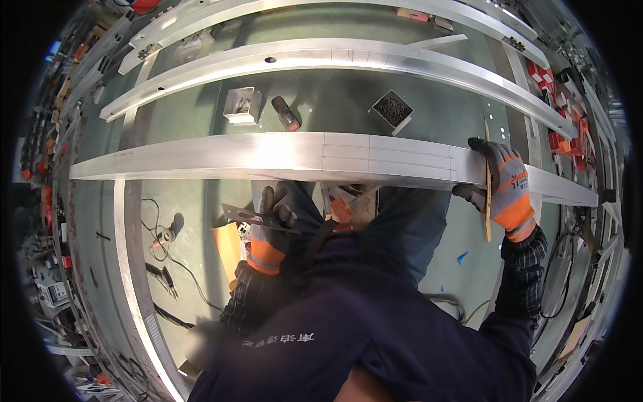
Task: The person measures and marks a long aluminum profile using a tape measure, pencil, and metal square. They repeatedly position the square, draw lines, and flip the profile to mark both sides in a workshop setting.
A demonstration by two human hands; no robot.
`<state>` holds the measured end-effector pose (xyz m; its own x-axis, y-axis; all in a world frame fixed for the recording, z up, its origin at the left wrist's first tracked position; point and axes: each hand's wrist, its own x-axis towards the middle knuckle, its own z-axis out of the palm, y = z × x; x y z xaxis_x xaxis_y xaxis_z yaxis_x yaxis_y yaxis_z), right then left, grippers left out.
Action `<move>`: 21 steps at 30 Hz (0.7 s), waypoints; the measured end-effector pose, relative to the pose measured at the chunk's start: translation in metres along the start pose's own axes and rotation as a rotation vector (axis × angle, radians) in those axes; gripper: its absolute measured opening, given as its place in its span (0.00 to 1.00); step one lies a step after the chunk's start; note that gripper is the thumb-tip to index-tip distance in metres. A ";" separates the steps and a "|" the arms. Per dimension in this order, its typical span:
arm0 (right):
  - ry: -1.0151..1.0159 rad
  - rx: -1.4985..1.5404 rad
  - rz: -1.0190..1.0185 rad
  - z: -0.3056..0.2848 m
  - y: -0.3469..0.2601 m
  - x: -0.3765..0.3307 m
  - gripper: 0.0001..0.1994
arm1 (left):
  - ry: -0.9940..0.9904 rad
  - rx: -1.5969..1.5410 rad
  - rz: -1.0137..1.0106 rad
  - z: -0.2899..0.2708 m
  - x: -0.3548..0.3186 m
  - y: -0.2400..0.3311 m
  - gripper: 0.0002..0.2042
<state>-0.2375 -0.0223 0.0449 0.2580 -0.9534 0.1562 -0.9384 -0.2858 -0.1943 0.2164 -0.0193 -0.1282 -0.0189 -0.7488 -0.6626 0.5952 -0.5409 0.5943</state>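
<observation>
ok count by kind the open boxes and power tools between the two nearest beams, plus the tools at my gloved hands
Open square boxes: 2
Black-and-red power tool: 1
Flat metal tool, left hand: 1
Yellow ruler-like strip, right hand: 1
Total: 5

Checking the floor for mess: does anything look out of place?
Blue scraps lie on the floor at right, like litter; a loosely curled cable sprawls at left, possibly a trip risk.

Behind the nearest beam (241, 155) I see a box (255, 108), a handheld tool (288, 117) and a bin (403, 124), left to right.
</observation>
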 end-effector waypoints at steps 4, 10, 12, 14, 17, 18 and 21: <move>0.032 0.029 -0.033 -0.006 0.005 0.008 0.42 | -0.048 0.052 -0.057 -0.011 0.017 -0.002 0.31; 0.154 0.080 -0.016 0.001 0.012 0.032 0.38 | -0.269 -0.148 0.066 -0.026 0.068 -0.019 0.25; 0.211 0.050 -0.030 0.007 0.022 0.039 0.32 | -0.309 -0.148 0.047 -0.009 0.071 -0.015 0.21; 0.222 -0.018 -0.034 0.015 0.032 0.048 0.29 | -0.363 -0.166 0.057 0.002 0.081 -0.013 0.21; 0.226 -0.042 0.010 0.029 0.046 0.075 0.22 | -0.365 -0.073 0.020 0.000 0.096 -0.012 0.21; 0.217 -0.046 0.030 0.037 0.054 0.083 0.22 | -0.391 -0.016 0.019 0.002 0.099 -0.010 0.22; 0.205 -0.039 0.055 0.063 0.077 0.116 0.16 | -0.470 -0.097 0.078 0.005 0.113 -0.007 0.23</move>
<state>-0.2652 -0.1608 -0.0126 0.1578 -0.9269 0.3404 -0.9591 -0.2259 -0.1707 0.2061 -0.1021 -0.2048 -0.3193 -0.8896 -0.3267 0.6810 -0.4551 0.5737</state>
